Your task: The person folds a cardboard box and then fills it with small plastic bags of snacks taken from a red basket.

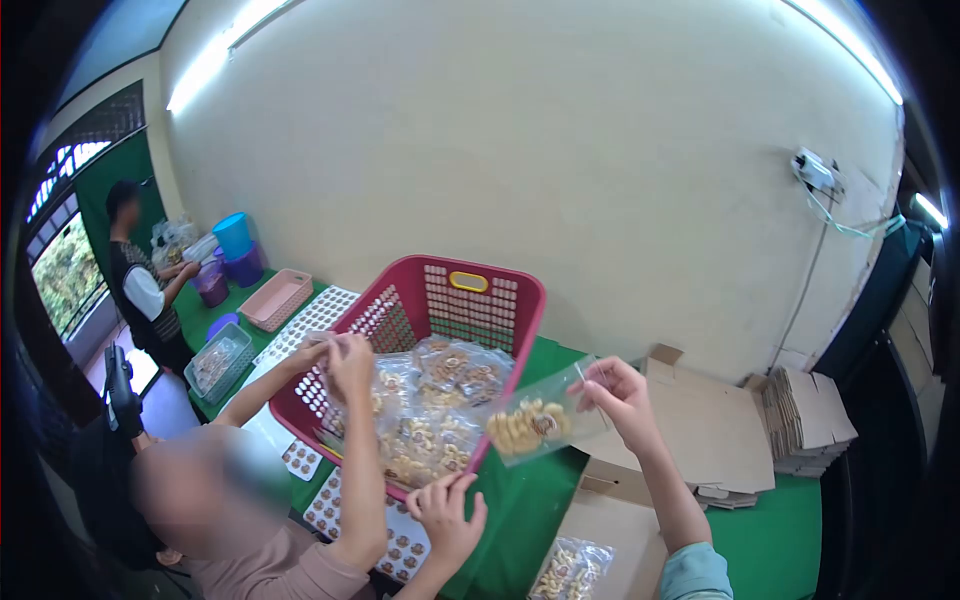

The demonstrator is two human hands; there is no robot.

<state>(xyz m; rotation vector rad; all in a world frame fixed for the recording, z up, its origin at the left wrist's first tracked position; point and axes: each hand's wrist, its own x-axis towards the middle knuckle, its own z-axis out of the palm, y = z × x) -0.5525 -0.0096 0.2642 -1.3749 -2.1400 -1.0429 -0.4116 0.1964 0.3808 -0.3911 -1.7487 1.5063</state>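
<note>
My right hand, in a teal sleeve, pinches the top of a clear plastic snack bag. The bag holds pale yellow pieces and bears a round brown label. It hangs just right of a maroon plastic basket in which several similar filled bags lie heaped. At the basket's near rim is my left hand, its fingers apart and no bag in it. Label sheets lie on the green table below that hand. A co-worker's hands hold something at the basket's left side.
Close on my left sits the co-worker. A cardboard box with filled bags stands at the lower right, near flattened cartons. Beyond the basket are a pink tray, a green tray, buckets and another person.
</note>
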